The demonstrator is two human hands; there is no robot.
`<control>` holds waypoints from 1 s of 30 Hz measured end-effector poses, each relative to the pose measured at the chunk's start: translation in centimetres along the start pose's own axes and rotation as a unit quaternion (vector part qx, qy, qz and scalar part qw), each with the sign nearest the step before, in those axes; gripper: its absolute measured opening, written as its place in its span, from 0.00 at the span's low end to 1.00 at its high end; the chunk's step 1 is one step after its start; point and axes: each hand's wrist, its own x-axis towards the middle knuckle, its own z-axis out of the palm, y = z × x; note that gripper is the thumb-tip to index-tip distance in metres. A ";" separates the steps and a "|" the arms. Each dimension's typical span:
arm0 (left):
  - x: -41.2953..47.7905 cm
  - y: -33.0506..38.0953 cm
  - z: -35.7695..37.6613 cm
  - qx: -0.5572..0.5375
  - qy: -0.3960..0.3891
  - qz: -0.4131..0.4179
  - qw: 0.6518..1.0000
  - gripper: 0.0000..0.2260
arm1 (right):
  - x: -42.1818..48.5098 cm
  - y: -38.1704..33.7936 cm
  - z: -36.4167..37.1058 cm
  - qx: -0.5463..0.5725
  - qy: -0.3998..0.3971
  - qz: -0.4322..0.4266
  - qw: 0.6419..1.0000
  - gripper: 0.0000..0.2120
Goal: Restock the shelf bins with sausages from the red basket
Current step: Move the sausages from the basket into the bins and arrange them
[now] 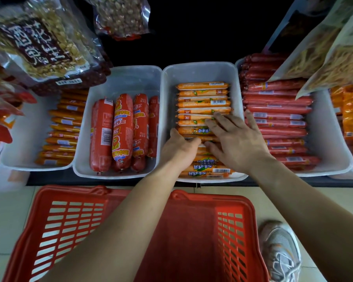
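A white bin point(200, 67) on the shelf holds a row of orange sausages point(203, 98) lying crosswise. Both my hands are inside it. My left hand point(178, 148) has its fingers curled down around orange sausages near the middle of the row. My right hand point(235, 139) lies over the sausages just to the right, fingers straight and spread and thumb pointing toward the left hand. The red basket point(69, 193) stands on the floor below the shelf, under my forearms; I see no sausages in the part of it that shows.
A bin of fat red sausages point(120, 131) is left of the hands, with thin orange ones point(63, 129) further left. Thin red sausages point(277, 110) fill the right bin. Bags of peanuts point(43, 43) and snacks point(324, 47) hang overhead. My shoe point(279, 251) is beside the basket.
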 end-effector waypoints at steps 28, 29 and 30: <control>-7.5 -8.3 -17.2 0.272 0.011 0.251 0.929 0.13 | 3.6 -7.4 -1.1 0.058 -0.137 -0.278 0.949 0.16; -7.0 -8.9 -16.8 0.280 0.007 0.264 0.923 0.13 | 3.4 -7.4 -0.8 0.058 -0.140 -0.280 0.948 0.15; -6.6 -9.3 -16.4 0.289 0.007 0.278 0.916 0.13 | 3.3 -7.4 -0.6 0.063 -0.143 -0.284 0.946 0.15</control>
